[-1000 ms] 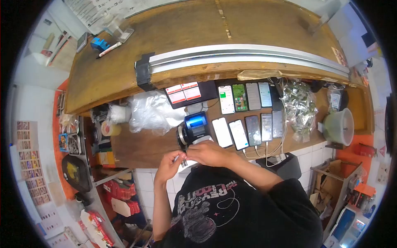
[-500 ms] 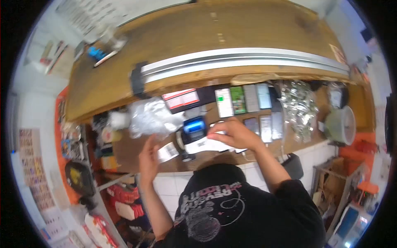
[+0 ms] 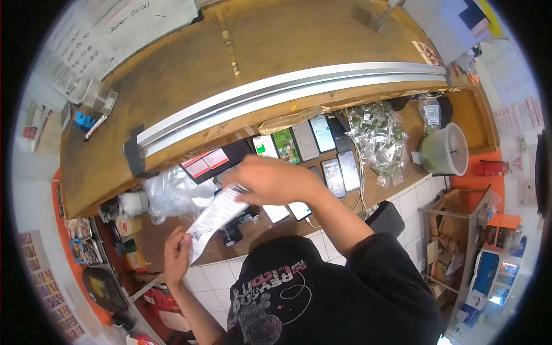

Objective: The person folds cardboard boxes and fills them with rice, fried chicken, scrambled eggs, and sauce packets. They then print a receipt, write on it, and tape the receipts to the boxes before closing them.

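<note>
White paper slip [image 3: 215, 219], printed w/ dark lines of text & a QR code [image 3: 196, 236] nr its lower end, is stretched at a slant btwn both hands. L hand [image 3: 177, 253], at the slip's 8 o'clock, is part-closed, thumb & fingers pinching the lower edge; R hand [image 3: 270, 179], at 2 o'clock, is curled over the upper end, gripping it, & blocks the view of some phones behind. Black device [image 3: 233, 233] at 4 o'clock, partly covered by the slip; prob. a small printer, hard to tell.

Around the slip: crinkly clear plastic bags [image 3: 172, 196] at 10; dark tablet [image 3: 233, 154] w/ red-&-white panels at 12; upper row of flat phones [image 3: 305, 141] at 1–2, lit screens, one green; more phones [image 3: 348, 171] lower at 2–3, w/ white cables [image 3: 359, 198] alongside. Pile of shiny silvery packets [image 3: 379, 141] farther at 2, then a round translucent tub [image 3: 443, 150].

Overhead, the worn brown wooden shelf [image 3: 184, 86] & its ridged silver metal rail [image 3: 287, 86] overhang the rear of the counter [image 3: 149, 241]; black tape [image 3: 133, 152] wraps the rail's end. Whiteboard [image 3: 115, 40] at 11 has handwritten nos., mostly illegible. Black fabric shirt [image 3: 339, 293] bears pale/pink lettering, incl. "THE".
</note>
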`<state>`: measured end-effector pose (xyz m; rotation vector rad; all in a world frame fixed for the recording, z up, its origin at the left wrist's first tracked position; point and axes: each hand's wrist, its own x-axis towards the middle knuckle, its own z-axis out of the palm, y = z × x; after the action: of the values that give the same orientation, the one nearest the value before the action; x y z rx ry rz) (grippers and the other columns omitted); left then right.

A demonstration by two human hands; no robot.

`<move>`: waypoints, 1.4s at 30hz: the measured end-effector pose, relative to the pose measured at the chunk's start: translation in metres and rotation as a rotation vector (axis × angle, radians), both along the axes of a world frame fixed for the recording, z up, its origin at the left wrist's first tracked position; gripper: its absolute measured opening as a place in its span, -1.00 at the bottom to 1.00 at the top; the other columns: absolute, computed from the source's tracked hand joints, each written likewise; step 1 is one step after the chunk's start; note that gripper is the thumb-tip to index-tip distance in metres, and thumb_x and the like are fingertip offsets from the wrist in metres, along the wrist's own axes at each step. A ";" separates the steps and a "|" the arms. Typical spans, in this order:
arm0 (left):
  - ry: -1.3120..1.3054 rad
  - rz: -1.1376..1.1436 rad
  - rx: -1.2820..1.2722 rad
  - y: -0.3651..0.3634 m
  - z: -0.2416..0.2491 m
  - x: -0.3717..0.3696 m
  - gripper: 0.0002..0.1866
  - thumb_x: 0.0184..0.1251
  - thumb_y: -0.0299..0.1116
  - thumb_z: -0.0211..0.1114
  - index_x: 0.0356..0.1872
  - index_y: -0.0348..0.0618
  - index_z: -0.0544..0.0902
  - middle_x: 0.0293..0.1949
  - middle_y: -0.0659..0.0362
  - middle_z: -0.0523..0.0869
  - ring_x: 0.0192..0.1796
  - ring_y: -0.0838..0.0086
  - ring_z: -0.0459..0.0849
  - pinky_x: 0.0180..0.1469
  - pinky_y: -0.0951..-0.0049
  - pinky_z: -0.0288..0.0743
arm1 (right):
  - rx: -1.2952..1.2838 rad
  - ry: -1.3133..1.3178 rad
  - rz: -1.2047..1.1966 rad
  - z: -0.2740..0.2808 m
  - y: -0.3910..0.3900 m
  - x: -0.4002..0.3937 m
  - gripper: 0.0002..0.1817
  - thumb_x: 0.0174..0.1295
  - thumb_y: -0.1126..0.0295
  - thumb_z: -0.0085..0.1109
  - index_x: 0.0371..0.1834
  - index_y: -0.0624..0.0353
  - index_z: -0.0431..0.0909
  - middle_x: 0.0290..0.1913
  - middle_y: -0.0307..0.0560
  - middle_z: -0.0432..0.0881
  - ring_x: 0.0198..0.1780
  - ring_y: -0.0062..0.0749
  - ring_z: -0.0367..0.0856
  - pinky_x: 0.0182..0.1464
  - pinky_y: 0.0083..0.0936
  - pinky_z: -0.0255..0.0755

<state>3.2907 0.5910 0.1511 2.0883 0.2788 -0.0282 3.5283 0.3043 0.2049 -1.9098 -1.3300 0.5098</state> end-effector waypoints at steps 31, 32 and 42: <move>-0.321 0.664 -0.082 0.086 -0.095 -0.286 -0.64 0.30 -0.56 0.44 0.03 -0.10 0.51 0.06 0.14 0.56 0.23 0.35 0.58 0.36 0.25 0.46 | 0.020 -0.989 -0.424 -0.058 0.111 0.055 -0.56 0.73 0.24 -0.03 0.49 0.21 0.56 0.37 0.32 0.54 0.42 0.22 0.49 0.48 -0.05 0.32; -0.300 0.764 -0.148 0.095 -0.093 -0.317 -0.74 0.39 -0.57 0.42 0.03 -0.17 0.61 0.10 0.14 0.65 0.22 0.41 0.62 0.33 0.32 0.50 | 0.052 -1.025 -0.423 -0.068 0.109 0.070 -0.53 0.74 0.19 -0.04 0.47 0.29 0.56 0.35 0.33 0.55 0.41 0.20 0.49 0.48 -0.02 0.31; -0.721 1.111 -0.297 0.161 0.027 -0.602 -0.36 0.47 -0.74 0.23 0.56 -0.21 0.46 0.51 0.09 0.45 0.43 0.36 0.63 0.26 0.50 0.62 | 0.180 0.272 0.373 -0.036 0.437 -0.515 -0.81 0.45 0.45 0.37 0.03 0.23 0.63 0.07 -0.08 0.74 0.14 -0.34 0.69 0.30 -0.32 0.52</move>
<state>2.6885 0.7524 0.1780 1.2968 0.8666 1.2245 3.0136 0.7413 0.1689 -1.3949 -1.4968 0.7761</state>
